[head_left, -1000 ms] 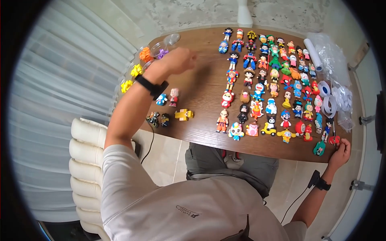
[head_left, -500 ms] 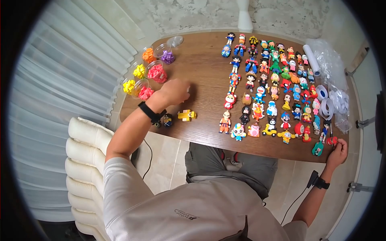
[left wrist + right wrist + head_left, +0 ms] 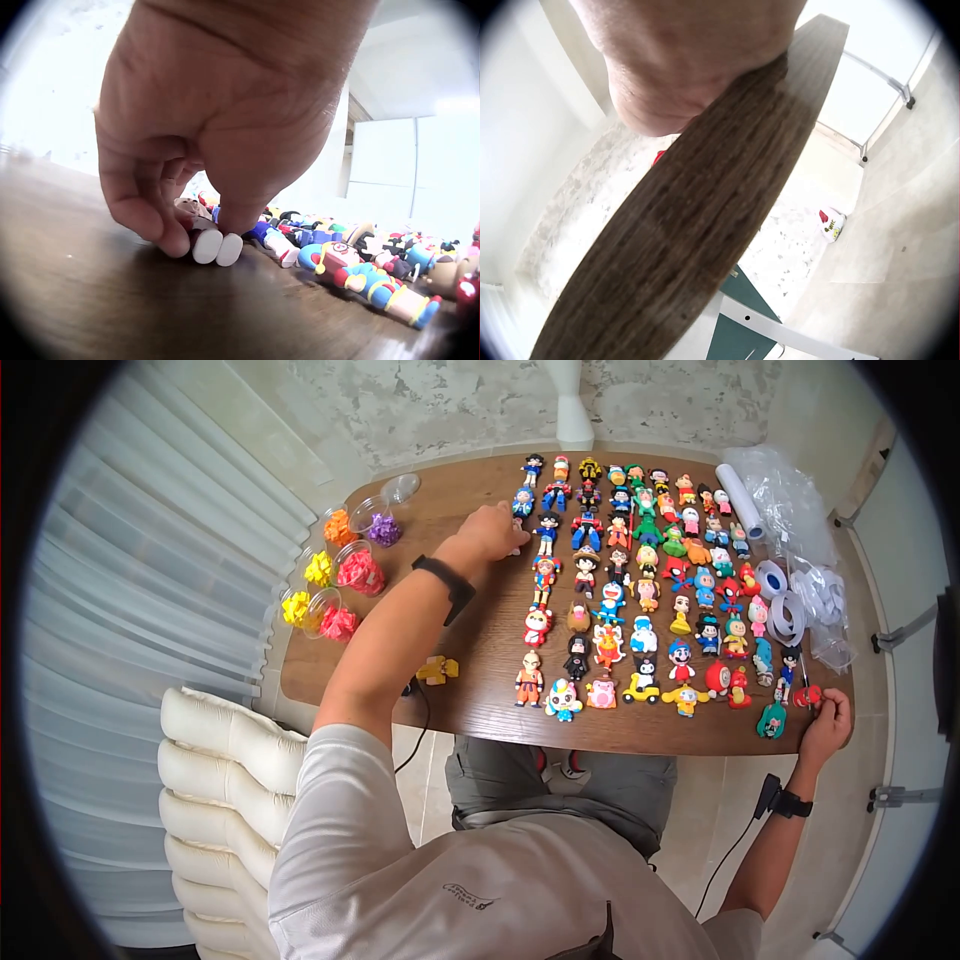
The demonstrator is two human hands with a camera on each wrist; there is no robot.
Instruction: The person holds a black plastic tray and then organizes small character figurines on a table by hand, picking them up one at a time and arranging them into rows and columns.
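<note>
My left hand (image 3: 487, 532) is at the left edge of the rows of toy figurines, low over the table. Between its thumb and fingers it pinches a small toy figurine (image 3: 207, 241), whose white soles face the left wrist camera. Most of that figurine's body is hidden by the fingers. Close beside it lie a figurine in blue (image 3: 546, 533) and a jester-like figurine (image 3: 367, 279) in red and blue. My right hand (image 3: 828, 726) rests at the table's right front corner, fingertips by a red-handled tool (image 3: 806, 696); its fingers are mostly hidden in the right wrist view.
Several rows of figurines (image 3: 643, 595) cover the table's right half. Tubs of coloured paper pieces (image 3: 360, 570) stand at the left. A yellow figurine (image 3: 437, 670) lies near the front edge, partly behind the left forearm. A white roll (image 3: 739, 502), tape rolls (image 3: 785, 618) and clear plastic bags (image 3: 790, 510) lie far right.
My left hand went from the tubs down to the loose figurines at front left, then right and away to the rows, now holding a figurine. The right hand stayed at the corner.
</note>
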